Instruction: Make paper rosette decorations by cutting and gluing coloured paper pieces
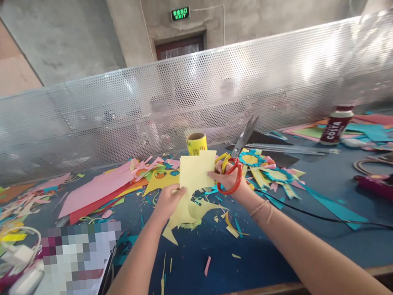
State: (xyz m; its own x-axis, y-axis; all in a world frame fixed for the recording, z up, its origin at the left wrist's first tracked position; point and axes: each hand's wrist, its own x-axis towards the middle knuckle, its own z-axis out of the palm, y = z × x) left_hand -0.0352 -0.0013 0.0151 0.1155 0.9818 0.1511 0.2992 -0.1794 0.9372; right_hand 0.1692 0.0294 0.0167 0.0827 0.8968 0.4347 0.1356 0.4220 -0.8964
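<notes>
A pale yellow sheet of paper [194, 172] is held up above the table between both hands. My left hand [169, 201] pinches its lower left edge, thumb in front. My right hand [229, 177] has its fingertips on the sheet's right edge and also holds scissors [246, 137] with red and yellow handles. The scissors' blades point up and to the right, away from the paper. Below the sheet lies a cut piece of yellow paper [185, 216], partly hidden by it. Just behind stands a yellow tape roll [196, 140]. Ribbon-like paper flowers [253, 158] lie beyond my right hand.
Pink sheets [96, 187] and scraps cover the blue table's [191, 278] left side. A tablet-like device [92, 287], blurred, and white chargers [22, 257] sit front left. A Costa bottle [336, 124], a black cable [314, 217] and a purple power strip [388, 191] are right. A perforated metal screen [110, 114] stands behind.
</notes>
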